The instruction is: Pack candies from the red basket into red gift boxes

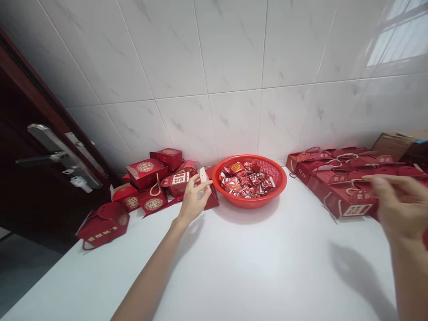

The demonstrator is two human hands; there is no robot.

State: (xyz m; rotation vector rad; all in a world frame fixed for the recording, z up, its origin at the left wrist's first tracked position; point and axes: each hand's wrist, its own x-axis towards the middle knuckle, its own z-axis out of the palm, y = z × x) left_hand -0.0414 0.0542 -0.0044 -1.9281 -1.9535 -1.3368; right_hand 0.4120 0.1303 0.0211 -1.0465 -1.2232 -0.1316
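Note:
My left hand (pixel 195 198) reaches over the white table to a red gift box (pixel 211 201) beside the basket. Its thumb and fingers are apart around the box's pale raised flap (pixel 202 174); no firm grip shows. A red plastic basket (pixel 249 203) stands right of that hand, holding many small wrapped sweets (pixel 245 179). My right hand (pixel 401 205), blurred, is at the right edge, its fingertips close to the top of a red gift box (pixel 346 203) with a rope handle. Whether those fingers hold anything is unclear.
Several red boxes (pixel 147 173) lie in a loose pile at the left, with one box (pixel 105 225) near the table edge. Rows of closed red boxes (pixel 310 167) stand at the right. Behind are a brown carton (pixel 393 145) and a tiled wall (pixel 234 120). A dark door (pixel 30 178) stands left.

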